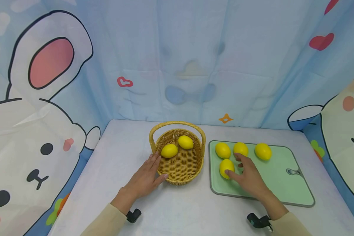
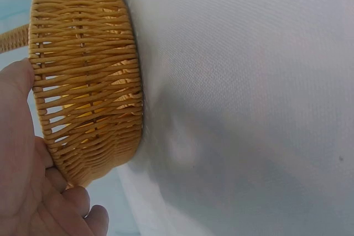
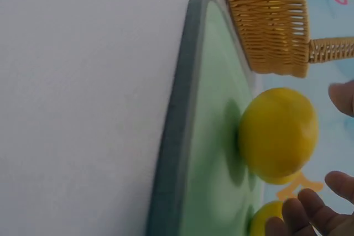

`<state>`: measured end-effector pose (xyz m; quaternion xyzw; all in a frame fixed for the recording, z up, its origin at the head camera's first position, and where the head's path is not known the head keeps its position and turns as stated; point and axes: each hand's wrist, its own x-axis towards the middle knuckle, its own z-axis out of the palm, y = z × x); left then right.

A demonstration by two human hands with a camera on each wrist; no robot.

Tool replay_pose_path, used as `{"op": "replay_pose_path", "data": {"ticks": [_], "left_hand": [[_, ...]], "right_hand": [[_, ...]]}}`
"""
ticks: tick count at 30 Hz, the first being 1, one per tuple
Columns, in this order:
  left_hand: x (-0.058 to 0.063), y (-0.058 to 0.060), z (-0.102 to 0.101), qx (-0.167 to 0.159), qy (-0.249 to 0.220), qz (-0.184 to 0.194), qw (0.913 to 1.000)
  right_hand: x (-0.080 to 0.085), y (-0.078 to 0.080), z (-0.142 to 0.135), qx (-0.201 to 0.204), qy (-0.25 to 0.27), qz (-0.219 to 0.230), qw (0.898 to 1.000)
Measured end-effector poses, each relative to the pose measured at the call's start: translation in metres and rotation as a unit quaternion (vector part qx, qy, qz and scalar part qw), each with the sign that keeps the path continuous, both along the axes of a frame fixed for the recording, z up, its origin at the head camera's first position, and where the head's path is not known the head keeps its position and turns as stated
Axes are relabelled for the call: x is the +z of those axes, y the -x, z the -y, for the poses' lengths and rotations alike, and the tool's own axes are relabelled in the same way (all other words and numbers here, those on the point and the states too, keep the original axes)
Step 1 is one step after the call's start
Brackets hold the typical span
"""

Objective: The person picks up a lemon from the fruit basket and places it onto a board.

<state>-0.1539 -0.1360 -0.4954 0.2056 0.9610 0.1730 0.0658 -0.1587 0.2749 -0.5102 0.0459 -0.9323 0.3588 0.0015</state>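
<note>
A wicker basket (image 1: 181, 167) with an arched handle holds two lemons, one lemon (image 1: 169, 151) at its left and another lemon (image 1: 185, 142) farther back. My left hand (image 1: 146, 177) rests against the basket's left side, fingers extended and thumb at the front rim. In the left wrist view the thumb touches the woven rim (image 2: 34, 81). My right hand (image 1: 249, 177) hovers over the green cutting board (image 1: 271, 183), thumb and fingers spread around the nearest lemon (image 1: 226, 167). The right wrist view shows a gap between that lemon (image 3: 279, 134) and the fingers.
Farther back on the board lie a left lemon (image 1: 222, 150), a middle lemon (image 1: 241, 149) and a right lemon (image 1: 263, 151). The board stands just right of the basket on a white table (image 1: 188, 213). A printed curtain (image 1: 188, 65) hangs behind.
</note>
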Motion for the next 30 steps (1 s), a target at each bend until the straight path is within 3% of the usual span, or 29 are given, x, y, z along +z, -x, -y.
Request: {"op": "replay_pose_path", "data": {"ticks": [10, 20, 24, 30], "left_hand": [[-0.001, 0.001, 0.001, 0.000, 0.006, 0.000, 1.0000], [0.001, -0.001, 0.000, 0.003, 0.003, 0.007, 1.0000], [0.001, -0.001, 0.000, 0.003, 0.006, 0.006, 1.0000], [0.001, 0.000, 0.000, 0.002, 0.004, 0.006, 1.0000]], "right_hand": [[0.023, -0.007, 0.033, -0.017, 0.051, -0.146, 0.988], [0.032, -0.013, 0.091, 0.043, 0.109, -0.224, 0.967], [0.037, -0.005, 0.120, 0.078, 0.133, -0.182, 0.971], [0.046, 0.025, 0.157, 0.099, 0.194, -0.032, 0.976]]}}
